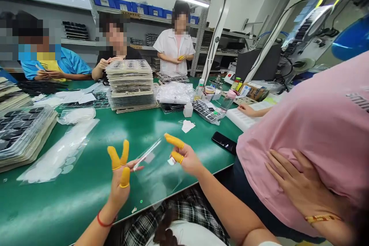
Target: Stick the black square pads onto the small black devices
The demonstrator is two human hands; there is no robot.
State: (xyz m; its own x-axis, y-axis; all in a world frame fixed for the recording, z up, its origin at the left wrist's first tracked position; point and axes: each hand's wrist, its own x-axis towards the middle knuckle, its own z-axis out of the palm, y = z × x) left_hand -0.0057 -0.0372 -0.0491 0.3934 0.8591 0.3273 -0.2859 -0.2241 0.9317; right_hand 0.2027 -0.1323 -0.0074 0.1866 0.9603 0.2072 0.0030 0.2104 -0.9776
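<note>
My left hand wears yellow finger cots on three spread fingers. Its lower fingers are at one corner of a clear plastic bag and appear to grip it. The bag hangs over the table's front edge, its bright rim slanting up to the right. My right hand, also with yellow cots, has its index finger stretched out near the rim's far end. A small white piece shows by its thumb and curled fingers, seemingly held there. Loose white scraps lie farther back on the green table.
At left stand stacked trays of black parts and a bag of white discs. A tall tray stack rises behind. A phone lies at right, beside a person in pink. Three people sit or stand across the table.
</note>
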